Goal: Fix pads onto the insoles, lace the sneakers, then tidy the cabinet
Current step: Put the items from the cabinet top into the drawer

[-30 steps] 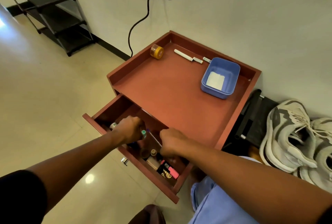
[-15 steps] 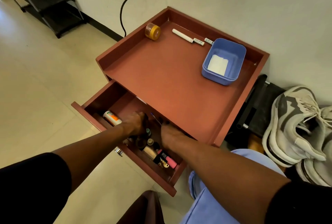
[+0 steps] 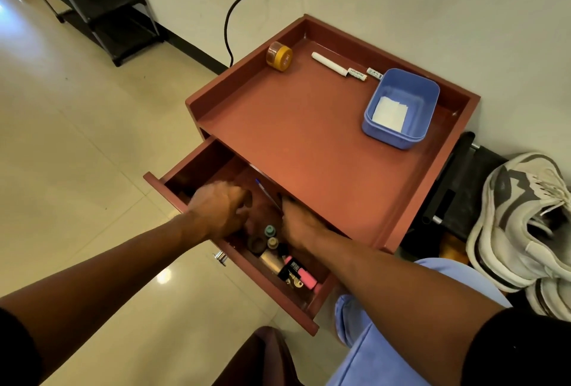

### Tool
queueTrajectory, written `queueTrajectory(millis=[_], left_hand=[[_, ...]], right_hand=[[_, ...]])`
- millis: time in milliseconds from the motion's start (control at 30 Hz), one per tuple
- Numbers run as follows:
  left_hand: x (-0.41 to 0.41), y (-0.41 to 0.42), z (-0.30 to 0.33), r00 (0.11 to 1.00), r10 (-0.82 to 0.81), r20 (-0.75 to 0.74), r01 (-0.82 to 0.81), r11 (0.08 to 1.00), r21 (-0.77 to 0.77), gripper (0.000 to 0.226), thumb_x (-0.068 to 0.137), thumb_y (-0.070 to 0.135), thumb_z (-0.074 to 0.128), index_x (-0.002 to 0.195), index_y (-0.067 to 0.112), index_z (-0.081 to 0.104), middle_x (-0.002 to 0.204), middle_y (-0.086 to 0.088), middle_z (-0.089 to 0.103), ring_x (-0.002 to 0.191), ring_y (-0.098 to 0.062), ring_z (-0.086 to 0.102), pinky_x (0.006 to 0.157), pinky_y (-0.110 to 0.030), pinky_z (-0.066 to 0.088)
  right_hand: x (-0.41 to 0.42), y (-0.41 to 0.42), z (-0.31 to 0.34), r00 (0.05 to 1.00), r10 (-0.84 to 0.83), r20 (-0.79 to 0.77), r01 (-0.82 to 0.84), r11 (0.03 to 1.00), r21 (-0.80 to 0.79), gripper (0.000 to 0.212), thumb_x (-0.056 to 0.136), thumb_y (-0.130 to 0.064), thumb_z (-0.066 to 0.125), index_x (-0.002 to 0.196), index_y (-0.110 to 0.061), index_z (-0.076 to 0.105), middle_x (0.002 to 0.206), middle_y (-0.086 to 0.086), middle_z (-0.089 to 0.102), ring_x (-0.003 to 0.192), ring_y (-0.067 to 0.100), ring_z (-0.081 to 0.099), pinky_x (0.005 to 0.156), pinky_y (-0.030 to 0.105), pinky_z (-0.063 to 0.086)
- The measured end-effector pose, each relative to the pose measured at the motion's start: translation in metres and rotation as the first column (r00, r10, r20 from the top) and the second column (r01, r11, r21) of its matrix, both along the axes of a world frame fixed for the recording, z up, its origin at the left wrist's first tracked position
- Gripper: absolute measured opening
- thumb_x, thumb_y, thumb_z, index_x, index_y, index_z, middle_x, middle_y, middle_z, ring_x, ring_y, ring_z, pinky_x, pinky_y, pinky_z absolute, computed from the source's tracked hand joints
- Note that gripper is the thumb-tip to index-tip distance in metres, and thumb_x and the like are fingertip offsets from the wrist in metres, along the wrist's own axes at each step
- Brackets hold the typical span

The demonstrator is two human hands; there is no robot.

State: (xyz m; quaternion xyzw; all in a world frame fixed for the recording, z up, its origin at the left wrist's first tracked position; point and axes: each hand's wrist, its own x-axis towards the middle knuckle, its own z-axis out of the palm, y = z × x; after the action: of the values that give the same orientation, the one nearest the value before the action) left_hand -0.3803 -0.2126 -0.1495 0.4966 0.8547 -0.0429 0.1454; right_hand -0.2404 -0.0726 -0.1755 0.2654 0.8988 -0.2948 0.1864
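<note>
Reddish-brown wooden cabinet (image 3: 309,138) stands against the white wall, its drawer (image 3: 234,265) pulled out toward the person; both hands reach into it; the left hand (image 3: 216,212) is blurred, fingers curled downward, and I cannot tell whether it holds anything; the right hand (image 3: 296,225) lies deeper under the top, its fingers hidden; small bottles (image 3: 270,237) and a pink highlighter (image 3: 299,271) lie in the drawer; a blue plastic tub (image 3: 398,107), white marker (image 3: 330,64) and amber jar (image 3: 279,55) sit on top; grey-white sneakers (image 3: 519,215) rest at the right.

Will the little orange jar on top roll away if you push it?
Probably. The orange jar is round and seems to lie on its side, so a nudge could roll it. The cabinet's raised rim beside it would likely stop it.
</note>
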Motion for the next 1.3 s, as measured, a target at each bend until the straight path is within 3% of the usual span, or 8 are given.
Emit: queueTrajectory(millis=[200,300,400,600,767,867,1033,1300], left_hand=[[-0.048,-0.045,0.004,0.980,0.128,-0.154,-0.084,0.961,0.265,0.031,0.092,0.036,0.062,0.121,0.025,0.066,0.119,0.001,0.067,0.113,-0.024,0.056,0.088,-0.041,0.047],[-0.055,-0.050,-0.001,0.961,0.262,-0.083,-0.232,0.935,0.269,0.047,0.087,0.041,0.062,0.131,0.024,0.060,0.132,-0.004,0.063,0.127,-0.032,0.048,0.096,-0.049,0.044],[-0.054,-0.054,-0.007,0.951,0.293,-0.097,-0.256,0.923,0.286,0.058,0.083,0.047,0.046,0.135,0.024,0.056,0.136,-0.004,0.060,0.129,-0.031,0.046,0.096,-0.049,0.042],[-0.052,-0.054,-0.011,0.949,0.297,-0.103,-0.248,0.909,0.335,0.064,0.082,0.047,0.042,0.141,0.023,0.050,0.145,-0.005,0.048,0.126,-0.030,0.047,0.097,-0.048,0.042],[-0.051,-0.053,-0.010,0.948,0.302,-0.104,-0.252,0.907,0.339,0.076,0.080,0.047,0.048,0.150,0.020,0.040,0.154,-0.008,0.038,0.128,-0.032,0.045,0.099,-0.047,0.041],[-0.052,-0.054,-0.011,0.949,0.291,-0.119,-0.241,0.918,0.316,0.076,0.079,0.048,0.047,0.150,0.020,0.040,0.153,-0.007,0.040,0.129,-0.032,0.044,0.098,-0.047,0.041],[-0.054,-0.055,-0.010,0.953,0.267,-0.146,-0.223,0.939,0.262,0.078,0.078,0.047,0.048,0.151,0.021,0.038,0.153,-0.007,0.039,0.131,-0.033,0.042,0.099,-0.049,0.041],[-0.053,-0.054,0.004,0.964,0.249,-0.094,-0.239,0.966,0.101,0.093,0.068,0.044,0.046,0.157,0.026,0.028,0.159,-0.006,0.032,0.142,-0.034,0.032,0.108,-0.054,0.035]], right_hand=[[-0.033,-0.010,0.001,0.994,-0.005,-0.108,0.009,0.999,0.032,0.046,0.107,-0.009,0.041,0.152,-0.007,0.036,0.146,0.021,0.052,0.133,0.033,0.053,0.110,0.037,0.042],[-0.049,-0.014,-0.003,0.996,0.045,-0.077,-0.040,0.997,0.060,0.047,0.105,-0.003,0.044,0.151,-0.004,0.035,0.139,0.023,0.056,0.124,0.034,0.059,0.086,0.037,0.049],[-0.061,-0.019,-0.008,0.993,0.106,-0.052,-0.099,0.987,0.130,0.044,0.098,0.005,0.051,0.140,-0.003,0.041,0.125,0.020,0.060,0.100,0.032,0.062,0.062,0.030,0.040],[-0.077,-0.031,-0.018,0.986,0.158,-0.050,-0.148,0.977,0.156,0.027,0.100,-0.011,0.054,0.126,-0.004,0.055,0.124,0.019,0.060,0.105,0.036,0.063,0.079,0.039,0.055],[-0.084,-0.038,-0.023,0.983,0.171,-0.059,-0.162,0.978,0.132,0.021,0.102,-0.017,0.051,0.118,-0.006,0.059,0.123,0.018,0.060,0.109,0.038,0.060,0.078,0.037,0.045],[-0.083,-0.040,-0.027,0.991,0.129,-0.043,-0.127,0.991,0.035,0.011,0.097,-0.014,0.051,0.103,-0.012,0.060,0.119,0.014,0.063,0.094,0.034,0.058,0.071,0.034,0.039],[-0.074,-0.034,-0.015,0.983,0.180,-0.029,-0.180,0.984,0.000,0.040,0.089,-0.001,0.065,0.128,-0.010,0.058,0.137,0.015,0.054,0.118,0.037,0.057,0.087,0.034,0.049],[-0.035,-0.015,0.030,0.932,0.362,0.008,-0.362,0.932,0.026,0.035,0.091,-0.005,0.064,0.124,-0.005,0.057,0.125,0.019,0.058,0.111,0.040,0.062,0.084,0.042,0.056]])
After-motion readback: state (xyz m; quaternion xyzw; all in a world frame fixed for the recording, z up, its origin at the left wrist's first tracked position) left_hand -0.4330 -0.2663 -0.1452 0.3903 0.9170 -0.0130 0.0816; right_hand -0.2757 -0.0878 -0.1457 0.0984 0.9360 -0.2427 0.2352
